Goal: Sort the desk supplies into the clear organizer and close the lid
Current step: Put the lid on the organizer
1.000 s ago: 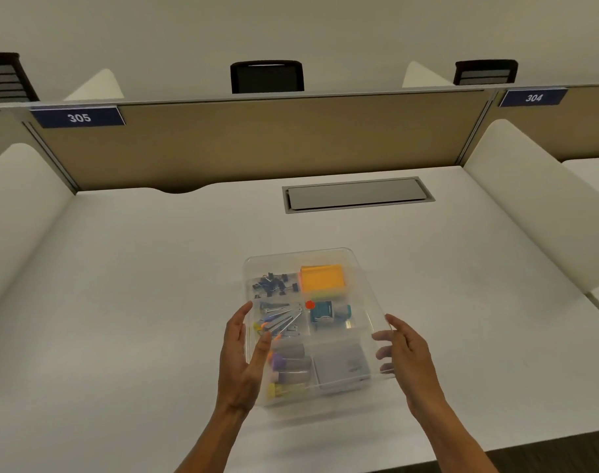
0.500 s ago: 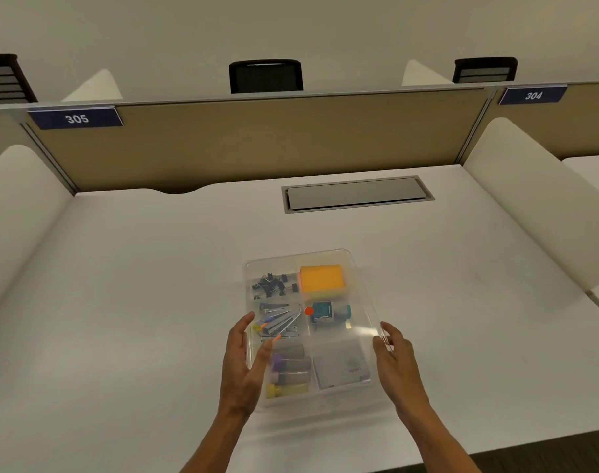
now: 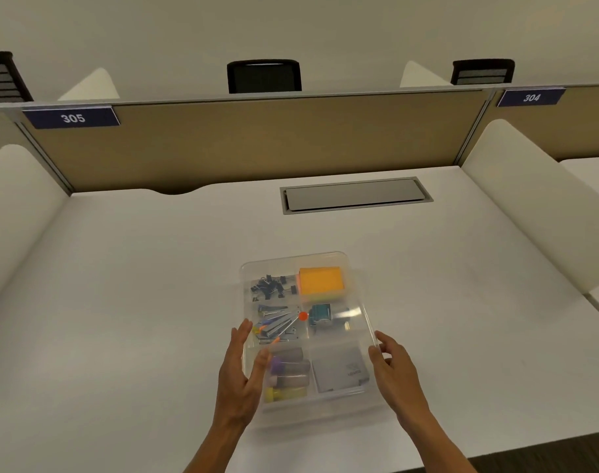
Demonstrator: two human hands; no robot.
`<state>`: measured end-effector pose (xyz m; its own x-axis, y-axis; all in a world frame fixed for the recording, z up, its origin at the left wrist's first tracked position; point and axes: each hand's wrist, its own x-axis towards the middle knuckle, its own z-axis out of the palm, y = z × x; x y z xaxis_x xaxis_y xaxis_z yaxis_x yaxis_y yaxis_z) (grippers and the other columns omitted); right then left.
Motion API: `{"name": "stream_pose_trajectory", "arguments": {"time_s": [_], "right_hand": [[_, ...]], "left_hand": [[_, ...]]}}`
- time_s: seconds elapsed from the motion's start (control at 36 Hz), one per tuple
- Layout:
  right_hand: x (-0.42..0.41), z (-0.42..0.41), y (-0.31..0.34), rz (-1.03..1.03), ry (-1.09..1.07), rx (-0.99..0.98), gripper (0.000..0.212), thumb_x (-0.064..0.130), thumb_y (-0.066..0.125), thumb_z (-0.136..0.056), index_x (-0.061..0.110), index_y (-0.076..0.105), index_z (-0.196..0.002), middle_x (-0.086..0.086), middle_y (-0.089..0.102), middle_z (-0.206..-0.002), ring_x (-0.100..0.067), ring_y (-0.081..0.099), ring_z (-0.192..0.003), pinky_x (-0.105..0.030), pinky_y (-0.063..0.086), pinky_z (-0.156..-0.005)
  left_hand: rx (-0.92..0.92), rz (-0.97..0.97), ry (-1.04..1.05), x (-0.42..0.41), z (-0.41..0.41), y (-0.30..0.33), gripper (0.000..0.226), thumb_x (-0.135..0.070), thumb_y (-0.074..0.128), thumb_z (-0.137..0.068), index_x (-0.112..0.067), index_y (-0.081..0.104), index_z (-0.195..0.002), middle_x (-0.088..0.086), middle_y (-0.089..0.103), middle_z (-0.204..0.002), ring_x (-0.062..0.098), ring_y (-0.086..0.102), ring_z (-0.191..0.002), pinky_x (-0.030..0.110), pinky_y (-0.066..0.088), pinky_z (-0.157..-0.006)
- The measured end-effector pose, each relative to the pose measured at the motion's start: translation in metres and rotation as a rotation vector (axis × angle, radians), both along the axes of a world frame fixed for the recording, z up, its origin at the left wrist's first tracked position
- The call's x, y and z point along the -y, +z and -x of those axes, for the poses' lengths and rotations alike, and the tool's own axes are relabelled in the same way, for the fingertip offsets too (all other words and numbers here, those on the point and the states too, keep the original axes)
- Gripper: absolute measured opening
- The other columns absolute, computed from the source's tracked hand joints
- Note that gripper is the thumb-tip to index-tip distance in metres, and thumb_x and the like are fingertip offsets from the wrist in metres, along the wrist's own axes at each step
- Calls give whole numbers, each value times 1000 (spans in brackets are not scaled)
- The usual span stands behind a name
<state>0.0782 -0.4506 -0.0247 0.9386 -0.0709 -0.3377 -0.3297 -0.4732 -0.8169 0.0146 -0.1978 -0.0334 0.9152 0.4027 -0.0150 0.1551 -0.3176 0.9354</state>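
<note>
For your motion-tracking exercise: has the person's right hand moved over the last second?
Yes. The right hand has moved left, closing onto the clear organizer's right edge, judged against the metal cable hatch set in the desk.

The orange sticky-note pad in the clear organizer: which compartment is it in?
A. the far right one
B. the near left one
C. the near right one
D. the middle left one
A: the orange sticky-note pad fills the far right compartment of the clear organizer, beside the black binder clips at the far left.
</note>
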Motion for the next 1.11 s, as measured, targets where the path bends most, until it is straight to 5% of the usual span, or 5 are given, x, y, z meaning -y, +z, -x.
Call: {"name": "stream_pose_trajectory", "arguments": {"time_s": [0.28,0.61,0.86,1.03,1.11], "right_hand": [[1,-10,-6,200,57,105,28,28,44,-103,16,59,-123,2,65,-102,-11,61,-88,-22,45,-72],[-5,-11,-11,237,74,94,21,31,43,-104,18,56,-115,7,61,-83,-8,61,-72,-15,44,-58],[-2,-8,-19,232,95,118,20,23,43,-103,17,61,-110,5,65,-91,-10,62,-76,-14,42,-57],[-7,-17,-18,239,60,113,21,32,43,-103,20,58,-111,7,63,-86,-8,61,-74,-20,44,-62],[-11,-22,-20,270,53,111,28,45,39,-102,21,54,-108,7,62,-84,-8,61,-74,-25,48,-66]], "left_hand": [[-50,-39,-22,2,-7,-2,53,-40,53,-88,-49,28,-134,-21,27,-146,19,25,-145,33,26,-111],[-90,-138,-62,-9,-12,0,54,-25,49,-94,-17,34,-145,0,29,-156,18,32,-141,22,26,-106],[-66,-79,-51,-10,-4,-8,116,-97,15,-62,-20,33,-146,-17,17,-151,-2,22,-136,-2,16,-99],[-106,-141,17,-15,-4,-11,50,-23,49,-97,-16,36,-145,1,40,-148,18,40,-134,27,34,-109],[-139,-85,111,-16,-9,-9,46,-21,54,-96,-19,42,-140,0,49,-134,20,52,-117,35,49,-97]]}}
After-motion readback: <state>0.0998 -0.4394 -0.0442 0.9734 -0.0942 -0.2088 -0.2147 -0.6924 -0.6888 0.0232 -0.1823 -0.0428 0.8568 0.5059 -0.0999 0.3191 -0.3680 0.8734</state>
